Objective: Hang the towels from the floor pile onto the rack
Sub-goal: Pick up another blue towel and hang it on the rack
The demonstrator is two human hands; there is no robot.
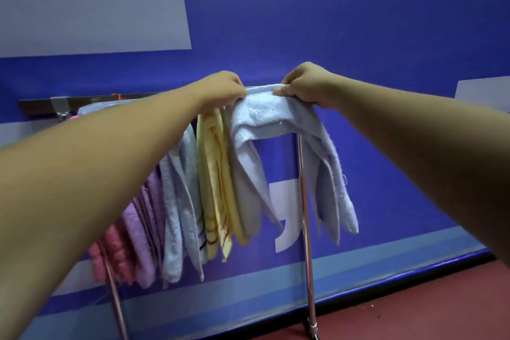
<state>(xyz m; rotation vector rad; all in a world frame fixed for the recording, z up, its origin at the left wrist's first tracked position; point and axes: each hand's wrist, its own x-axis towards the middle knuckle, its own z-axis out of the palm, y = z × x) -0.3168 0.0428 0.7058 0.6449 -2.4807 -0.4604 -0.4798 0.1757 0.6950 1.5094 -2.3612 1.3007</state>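
forearms [110,160] reach to the rack [307,257], its bar crowded with hung towels [176,201], so the light blue towel [262,116] drapes at the right end; left hand [223,88] and right hand [306,85] pinch its top fold, likely to spread it.

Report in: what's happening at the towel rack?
Left hand and right hand both grip the rightmost light blue towel, draped over the rack. Yellow towel hangs close beside it. Nothing blocking.
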